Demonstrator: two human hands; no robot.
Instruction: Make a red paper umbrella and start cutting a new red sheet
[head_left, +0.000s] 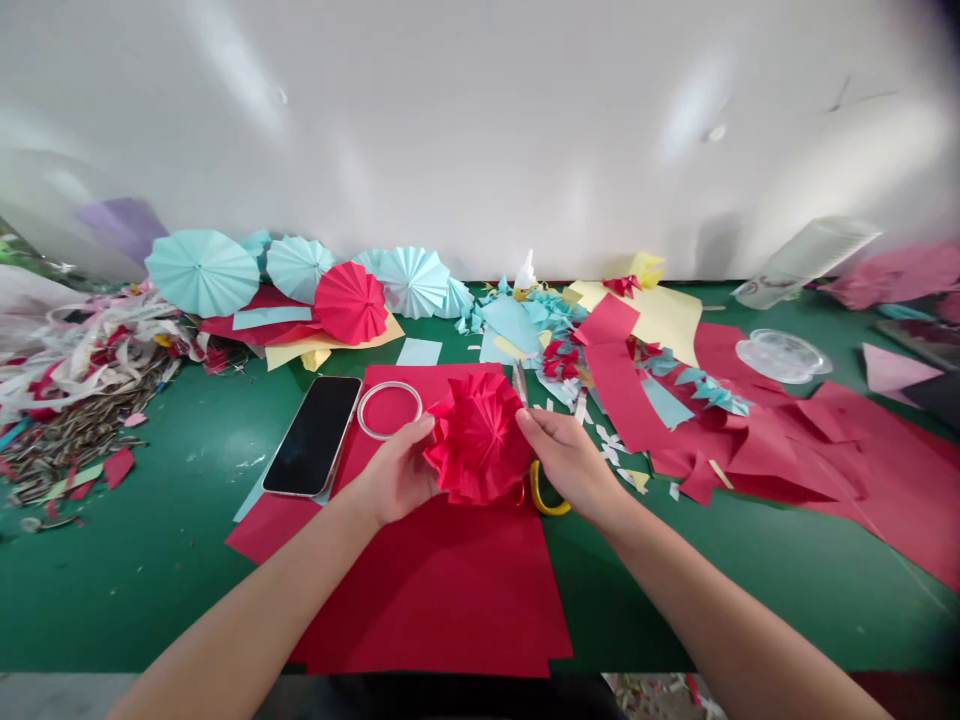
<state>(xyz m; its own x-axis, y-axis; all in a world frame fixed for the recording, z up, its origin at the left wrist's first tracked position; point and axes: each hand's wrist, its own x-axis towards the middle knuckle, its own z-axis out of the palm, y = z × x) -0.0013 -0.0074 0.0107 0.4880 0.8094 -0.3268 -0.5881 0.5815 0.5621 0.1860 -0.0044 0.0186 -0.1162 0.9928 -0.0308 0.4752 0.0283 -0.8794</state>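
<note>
Left hand (397, 468) and right hand (566, 462) pinch opposite edges of the pleated red paper flower (484, 437), held between them. Black phone (313, 435) left of left hand; white ring (390, 410) just beyond it; yellow-handled scissors (550, 495) beside right hand.

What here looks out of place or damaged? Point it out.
Paper scraps litter the floor beyond the near edge of the green table, apparently fallen. At far left, white ribbons lie tangled over a messy heap of thin brown pieces. Nothing looks plainly broken.
</note>
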